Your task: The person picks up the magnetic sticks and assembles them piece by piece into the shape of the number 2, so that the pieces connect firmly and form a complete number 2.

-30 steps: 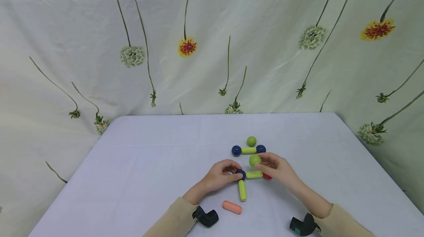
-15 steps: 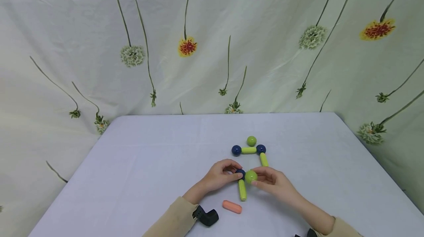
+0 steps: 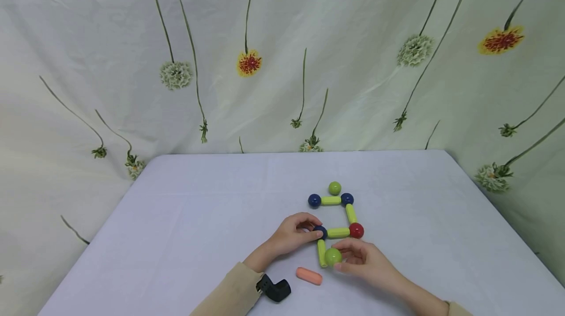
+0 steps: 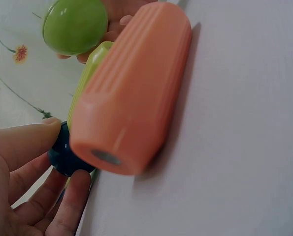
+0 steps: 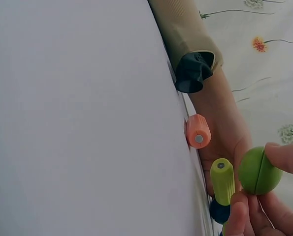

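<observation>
My left hand [image 3: 295, 232] pinches a dark blue ball [image 4: 67, 152] between thumb and fingers. From that ball one yellow-green rod [image 3: 338, 232] runs right to a red ball [image 3: 356, 230], and a second yellow-green rod [image 5: 222, 179] points toward the front. In my right hand [image 3: 364, 259] a green ball [image 3: 333, 256] is pinched between thumb and fingertips. It overlaps the free end of the front rod in the head view. Seen from the right wrist, the green ball [image 5: 259, 171] has a seam and sits right beside that rod's metal-tipped end.
An orange rod [image 3: 309, 276] lies in front of the left hand. Behind, a yellow-green rod [image 3: 350, 213] links the red ball to a blue ball [image 3: 347, 199], joined by another rod to a blue ball [image 3: 315, 200]. A loose green ball [image 3: 335, 188] lies farther back.
My right hand has carried the green ball toward the front, past the right-hand rod, to the free end of the front rod. The left hand keeps its place on the blue ball.
</observation>
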The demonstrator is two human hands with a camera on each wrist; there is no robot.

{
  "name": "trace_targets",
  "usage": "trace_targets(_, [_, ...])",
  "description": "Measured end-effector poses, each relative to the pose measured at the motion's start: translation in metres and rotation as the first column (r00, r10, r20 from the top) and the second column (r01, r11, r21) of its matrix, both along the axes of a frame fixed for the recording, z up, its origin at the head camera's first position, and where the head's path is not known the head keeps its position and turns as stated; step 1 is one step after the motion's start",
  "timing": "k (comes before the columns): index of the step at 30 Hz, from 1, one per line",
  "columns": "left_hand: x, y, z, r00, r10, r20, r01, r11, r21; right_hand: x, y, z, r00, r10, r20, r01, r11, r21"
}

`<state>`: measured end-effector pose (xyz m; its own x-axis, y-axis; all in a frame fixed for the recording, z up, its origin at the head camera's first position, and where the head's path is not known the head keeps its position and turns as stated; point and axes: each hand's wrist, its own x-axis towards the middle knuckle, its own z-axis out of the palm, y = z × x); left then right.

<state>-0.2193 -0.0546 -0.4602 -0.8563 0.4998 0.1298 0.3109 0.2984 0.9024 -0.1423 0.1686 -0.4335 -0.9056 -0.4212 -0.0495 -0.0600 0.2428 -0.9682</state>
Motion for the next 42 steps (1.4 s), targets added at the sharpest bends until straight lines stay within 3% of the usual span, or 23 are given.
trace_targets(20, [0.0,-0.001,0.0,1.0,-0.001,0.011,0.001,1.0,0.015,0.004,-0.001,-0.009,0.988,0.153,-0.029,-0.154,0.988,-0.022])
trace_targets(42, [0.0,0.0,0.0,1.0,0.001,0.013,-0.002,1.0,0.011,0.006,-0.003,-0.012,0.985,0.159,-0.06,-0.154,0.985,0.084])
